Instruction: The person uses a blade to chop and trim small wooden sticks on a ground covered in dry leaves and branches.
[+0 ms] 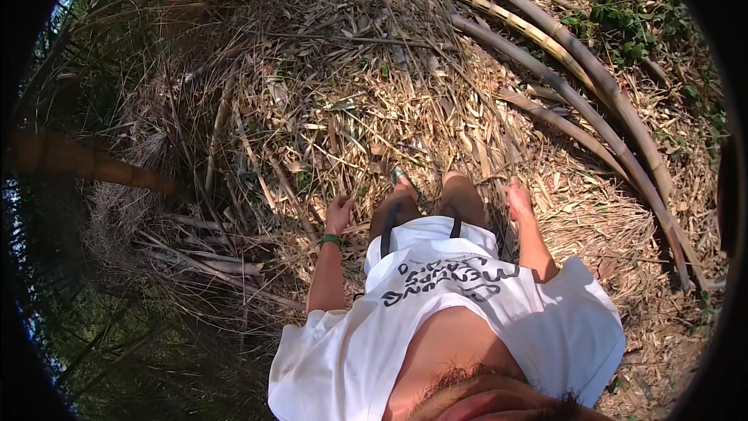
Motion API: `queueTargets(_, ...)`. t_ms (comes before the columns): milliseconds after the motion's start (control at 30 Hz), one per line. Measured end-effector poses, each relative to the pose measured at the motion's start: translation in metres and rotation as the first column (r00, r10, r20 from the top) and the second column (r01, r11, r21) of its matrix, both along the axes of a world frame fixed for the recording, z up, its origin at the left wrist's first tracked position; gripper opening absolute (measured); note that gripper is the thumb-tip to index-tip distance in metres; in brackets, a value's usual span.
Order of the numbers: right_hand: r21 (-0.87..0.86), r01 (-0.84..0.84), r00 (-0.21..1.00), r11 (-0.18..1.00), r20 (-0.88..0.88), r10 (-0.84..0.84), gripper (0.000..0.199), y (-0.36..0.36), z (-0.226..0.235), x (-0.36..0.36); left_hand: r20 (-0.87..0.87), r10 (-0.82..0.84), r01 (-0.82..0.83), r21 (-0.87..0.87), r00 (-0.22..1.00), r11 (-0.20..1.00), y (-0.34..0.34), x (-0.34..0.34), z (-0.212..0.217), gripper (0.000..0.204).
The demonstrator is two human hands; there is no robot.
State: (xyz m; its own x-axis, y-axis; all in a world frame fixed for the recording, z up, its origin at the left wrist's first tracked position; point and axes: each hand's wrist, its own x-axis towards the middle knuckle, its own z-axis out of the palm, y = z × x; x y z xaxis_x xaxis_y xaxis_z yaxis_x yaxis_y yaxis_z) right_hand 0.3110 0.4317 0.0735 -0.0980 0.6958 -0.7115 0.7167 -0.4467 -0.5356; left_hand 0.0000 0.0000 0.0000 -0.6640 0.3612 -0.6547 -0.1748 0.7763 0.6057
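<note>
My left hand [340, 215] hangs beside my left thigh, with a green band [332, 239] round its wrist. Its fingers are loosely curled in, and no object shows in them. On the other side, my right hand [516, 198] hangs a little out from my right thigh, fingers folded, with nothing visible in its grasp. Small size and glare blur the finger detail. Neither hand touches the bamboo. Below both lies a thick litter of dry leaves and bamboo bits [421, 121]. A green sandal [396, 175] shows on my left foot.
Several long bamboo poles [580, 101] lie curving along the right side. A brown bamboo stem [101, 162] juts in from the left, near tangled dry twigs [148, 179]. Cut pieces [218, 265] lie at left. Green plants [635, 23] grow at the far right.
</note>
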Motion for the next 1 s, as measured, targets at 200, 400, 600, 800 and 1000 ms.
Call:
queueTargets(200,-0.030,0.101,0.893,0.994,-0.437,-0.104,0.024,0.044,0.025,-0.113,-0.144,-0.038,0.049,0.080,0.989,0.996,0.111,-0.094,0.020,0.035)
queueTargets(400,-0.043,0.050,0.805,0.998,-0.590,-0.066,0.021,0.111,-0.034,-0.234,-0.067,-0.001,0.006,0.072,0.998,0.997,0.253,-0.131,-0.068,0.045)
queueTargets(600,-0.107,0.061,0.909,0.992,-0.405,-0.100,0.045,0.170,-0.195,-0.320,0.099,0.111,-0.116,0.051,0.989,0.992,0.383,-0.132,-0.214,0.061)
queueTargets(800,-0.106,0.029,0.891,0.994,-0.449,-0.074,0.019,0.234,-0.268,-0.345,0.235,0.115,-0.097,-0.089,0.965,0.991,0.506,-0.142,-0.371,0.084)
queueTargets(1000,-0.363,0.230,0.854,0.903,-0.370,-0.367,0.021,0.270,-0.298,-0.323,0.269,0.297,-0.284,-0.088,0.916,0.955,0.606,-0.127,-0.474,0.121)
